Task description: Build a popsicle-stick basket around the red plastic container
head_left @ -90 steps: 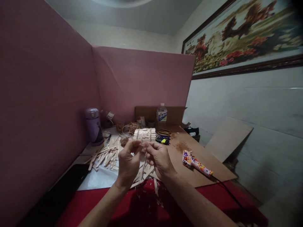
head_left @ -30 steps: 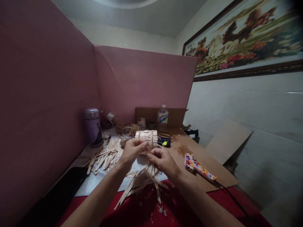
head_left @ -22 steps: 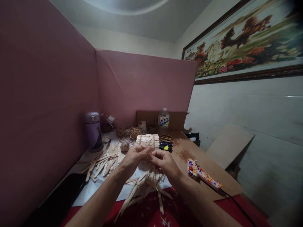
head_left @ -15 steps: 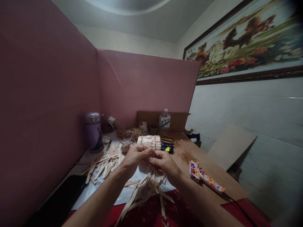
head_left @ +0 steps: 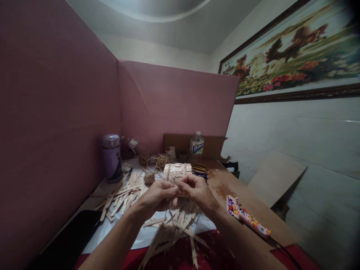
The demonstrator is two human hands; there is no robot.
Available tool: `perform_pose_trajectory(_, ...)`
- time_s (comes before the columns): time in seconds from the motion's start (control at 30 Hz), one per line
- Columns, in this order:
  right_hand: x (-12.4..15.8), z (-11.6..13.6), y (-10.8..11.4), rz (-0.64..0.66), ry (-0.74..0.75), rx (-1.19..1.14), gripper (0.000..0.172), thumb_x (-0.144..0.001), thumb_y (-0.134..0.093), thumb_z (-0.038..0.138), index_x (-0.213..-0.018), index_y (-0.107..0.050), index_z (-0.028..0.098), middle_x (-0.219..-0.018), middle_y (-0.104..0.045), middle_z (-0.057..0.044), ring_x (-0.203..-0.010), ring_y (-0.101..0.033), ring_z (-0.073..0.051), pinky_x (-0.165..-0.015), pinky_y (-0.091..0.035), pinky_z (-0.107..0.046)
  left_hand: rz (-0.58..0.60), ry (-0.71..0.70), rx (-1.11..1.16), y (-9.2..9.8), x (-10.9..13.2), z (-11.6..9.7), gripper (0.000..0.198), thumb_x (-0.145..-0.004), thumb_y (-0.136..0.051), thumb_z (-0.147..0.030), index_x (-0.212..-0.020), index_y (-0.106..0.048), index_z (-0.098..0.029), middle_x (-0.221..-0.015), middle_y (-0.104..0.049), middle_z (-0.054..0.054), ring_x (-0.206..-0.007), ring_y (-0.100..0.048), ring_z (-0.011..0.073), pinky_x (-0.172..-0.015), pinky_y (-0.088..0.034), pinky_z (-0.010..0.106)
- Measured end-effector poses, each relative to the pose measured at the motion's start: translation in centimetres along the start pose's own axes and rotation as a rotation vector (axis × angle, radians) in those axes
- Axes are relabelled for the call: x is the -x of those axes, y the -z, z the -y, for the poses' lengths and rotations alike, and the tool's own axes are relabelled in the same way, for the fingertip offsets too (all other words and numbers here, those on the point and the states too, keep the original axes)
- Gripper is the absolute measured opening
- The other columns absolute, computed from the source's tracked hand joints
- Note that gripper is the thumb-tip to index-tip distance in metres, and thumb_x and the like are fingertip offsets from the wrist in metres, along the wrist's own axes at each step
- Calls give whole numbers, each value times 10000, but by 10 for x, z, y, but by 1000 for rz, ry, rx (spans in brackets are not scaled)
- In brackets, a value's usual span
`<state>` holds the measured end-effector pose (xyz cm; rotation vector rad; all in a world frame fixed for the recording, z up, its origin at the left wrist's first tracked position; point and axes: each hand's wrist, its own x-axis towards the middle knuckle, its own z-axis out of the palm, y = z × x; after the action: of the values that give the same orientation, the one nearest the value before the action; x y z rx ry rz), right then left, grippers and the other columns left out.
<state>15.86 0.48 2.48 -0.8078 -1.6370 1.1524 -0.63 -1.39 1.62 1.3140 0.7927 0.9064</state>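
My left hand point(head_left: 164, 192) and my right hand point(head_left: 194, 189) meet at the middle of the table with fingertips pinched together. Between them is a thin strand of twine point(head_left: 171, 212), which dangles below the fingers; its upper part is mostly hidden. Just beyond my hands sits a panel of craft sticks point(head_left: 177, 169) joined side by side, with two twine bands across it. Loose craft sticks point(head_left: 182, 225) lie in a messy pile under my hands. A small ball of twine point(head_left: 149, 177) rests left of the panel.
More craft sticks point(head_left: 120, 197) spread at left near a purple flask point(head_left: 111, 159). Behind are a larger twine bundle point(head_left: 162, 160), a plastic bottle point(head_left: 197, 144) and scissors point(head_left: 199, 168). A flower-patterned glue gun point(head_left: 247, 215) with a cord lies right. A black object point(head_left: 75, 232) is front left.
My hands have lowered slightly, and my right fingers have curled in closer to the left fingertips. More of the stick panel shows, and the hanging strand is now visible.
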Motion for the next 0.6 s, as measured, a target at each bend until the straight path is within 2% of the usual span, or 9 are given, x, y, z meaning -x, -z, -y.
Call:
perform_pose_trajectory(0.17, 4, -3, -3, 52, -76, -66, 417, -655, -727, 550, -629, -569, 165, -503, -549, 38, -461, -402, -70, -441, -294, -201, 47, 54, 69, 0, 8, 5, 327, -774, -658, -434, -780, -660, -108, -506, -475, -34, -364, -279, 22, -349, -125, 182)
perform_pose_trajectory(0.33, 5, -17, -6, 95, -107, -198, 420, -698, -711, 561, -681, -591, 159, -486, -596, 21, -380, -366, -54, -386, -241, -191, 75, 53, 127, -4, 10, 4, 259, -782, -627, -356, -676, -621, -119, -528, -488, -11, -408, -369, 47, -355, -214, 170)
perform_pose_trajectory(0.47, 11, -24, -6, 121, -173, -348, 411, -719, -716, 536, -828, -649, 146, -564, -643, -4, -405, -431, -61, -409, -262, -182, 81, 72, 158, -4, 8, 7, 262, -781, -588, -347, -645, -600, -123, -522, -496, 0, -413, -395, 61, -366, -267, 170)
perform_pose_trajectory(0.6, 16, -25, -6, 143, -230, -441, 411, -669, -784, 468, -881, -655, 141, -601, -651, -8, -439, -481, -69, -447, -272, -184, 126, 69, 193, -5, 6, 12, 278, -778, -545, -325, -584, -577, -127, -475, -481, 5, -388, -408, 76, -356, -249, 187)
